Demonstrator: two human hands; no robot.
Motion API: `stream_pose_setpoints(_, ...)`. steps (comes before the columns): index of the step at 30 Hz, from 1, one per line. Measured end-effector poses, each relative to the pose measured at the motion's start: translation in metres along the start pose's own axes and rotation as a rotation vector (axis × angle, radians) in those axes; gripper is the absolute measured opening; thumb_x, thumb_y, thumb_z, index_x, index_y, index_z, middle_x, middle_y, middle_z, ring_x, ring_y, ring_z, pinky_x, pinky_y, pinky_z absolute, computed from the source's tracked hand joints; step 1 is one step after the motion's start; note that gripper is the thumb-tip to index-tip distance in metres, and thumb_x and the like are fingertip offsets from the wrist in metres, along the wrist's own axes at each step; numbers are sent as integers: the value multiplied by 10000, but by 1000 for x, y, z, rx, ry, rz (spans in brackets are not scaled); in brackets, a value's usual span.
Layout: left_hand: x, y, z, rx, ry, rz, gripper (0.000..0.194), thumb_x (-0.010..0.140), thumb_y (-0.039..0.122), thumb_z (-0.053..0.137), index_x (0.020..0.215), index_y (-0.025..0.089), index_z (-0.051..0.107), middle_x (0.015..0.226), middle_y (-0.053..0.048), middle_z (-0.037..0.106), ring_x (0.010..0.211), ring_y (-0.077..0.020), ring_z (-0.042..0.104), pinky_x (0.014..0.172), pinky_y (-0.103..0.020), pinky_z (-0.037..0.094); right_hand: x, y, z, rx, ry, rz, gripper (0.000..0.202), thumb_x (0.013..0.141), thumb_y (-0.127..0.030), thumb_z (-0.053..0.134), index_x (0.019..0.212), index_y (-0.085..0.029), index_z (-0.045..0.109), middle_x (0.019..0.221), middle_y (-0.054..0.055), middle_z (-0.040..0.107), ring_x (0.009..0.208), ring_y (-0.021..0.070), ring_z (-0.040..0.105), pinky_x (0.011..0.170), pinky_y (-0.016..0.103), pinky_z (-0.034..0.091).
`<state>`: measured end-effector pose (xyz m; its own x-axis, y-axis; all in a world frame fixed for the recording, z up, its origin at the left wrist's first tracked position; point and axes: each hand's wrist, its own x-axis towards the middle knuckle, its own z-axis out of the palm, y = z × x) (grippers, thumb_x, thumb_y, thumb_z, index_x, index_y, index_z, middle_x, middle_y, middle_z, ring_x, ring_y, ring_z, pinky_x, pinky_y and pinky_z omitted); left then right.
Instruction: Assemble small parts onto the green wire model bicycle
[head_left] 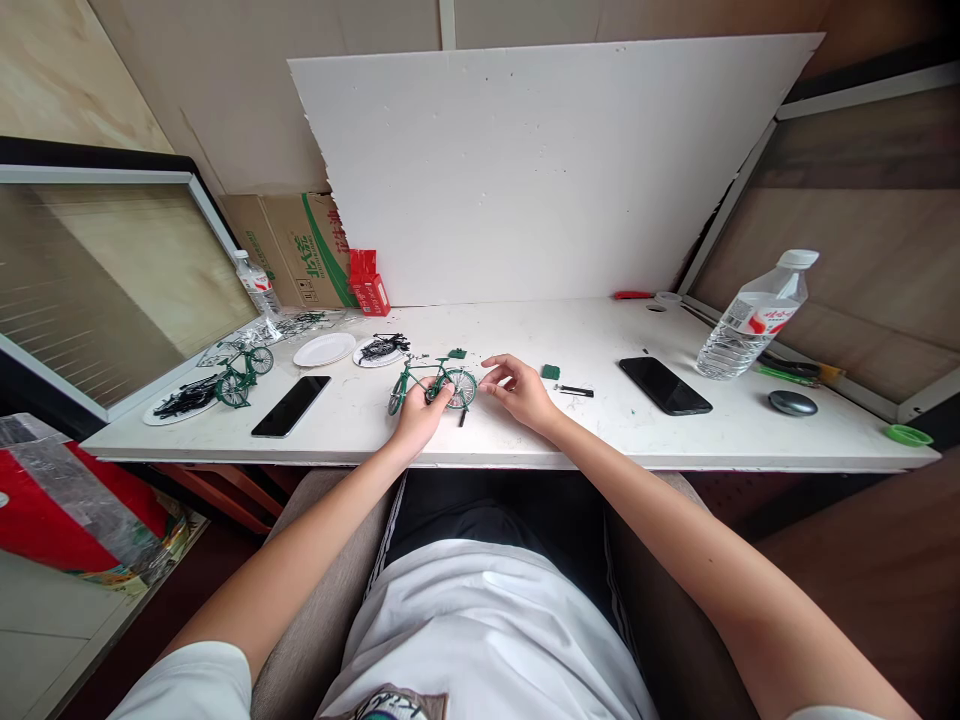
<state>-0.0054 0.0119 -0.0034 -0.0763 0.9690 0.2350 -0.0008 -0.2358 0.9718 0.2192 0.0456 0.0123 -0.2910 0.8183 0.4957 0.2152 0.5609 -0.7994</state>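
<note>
A small green model bicycle (409, 375) stands upright over the white table near its front edge. My left hand (421, 412) is closed on the lower part of its frame, thumb and fingers hiding some of the middle. Just right of the bicycle's right-hand wheel (463, 388) is my right hand (521, 390), its fingers bent and apart, with nothing visible between them. A short black strip (463, 417) lies below that wheel. Behind the bicycle rests a small green part (457, 353). To the right of my right hand are another green piece (551, 372) and thin black parts (576, 391).
A second green model bicycle (238, 378) stands at left by a plate of black parts (169, 408). Two phones, one left (291, 406) and one right (665, 386), lie flat. A water bottle (757, 315) stands at right. White foam board (555, 180) closes off the back.
</note>
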Motion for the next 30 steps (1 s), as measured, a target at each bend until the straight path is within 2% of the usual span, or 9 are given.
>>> stream_pose_setpoints(6, 0, -1, -1, 45, 3, 25, 443, 883, 589, 809, 1065, 190, 745, 1010, -99, 804, 932, -248, 748, 875, -356, 570, -1, 2, 2, 29, -29, 4, 362, 926, -373, 781, 1234, -257, 630, 941, 31, 787, 952, 234, 751, 808, 358, 540)
stream_pose_setpoints(20, 0, -1, -1, 60, -11, 35, 439, 901, 576, 798, 1086, 181, 744, 1028, -102, 806, 932, -248, 754, 873, -355, 571, -1, 0, 1, -4, -43, 25, 328, 932, -394, 758, 1200, -238, 652, 952, 38, 778, 961, 233, 746, 855, 367, 539)
stream_pose_setpoints(30, 2, -7, -3, 69, -23, 58, 448, 889, 579, 816, 1083, 182, 745, 1054, -114, 801, 952, -258, 751, 929, -383, 588, 1, 2, 0, -31, -81, 69, 293, 917, -421, 777, 1100, -195, 807, 1042, 96, 815, 976, 247, 729, 880, 380, 554)
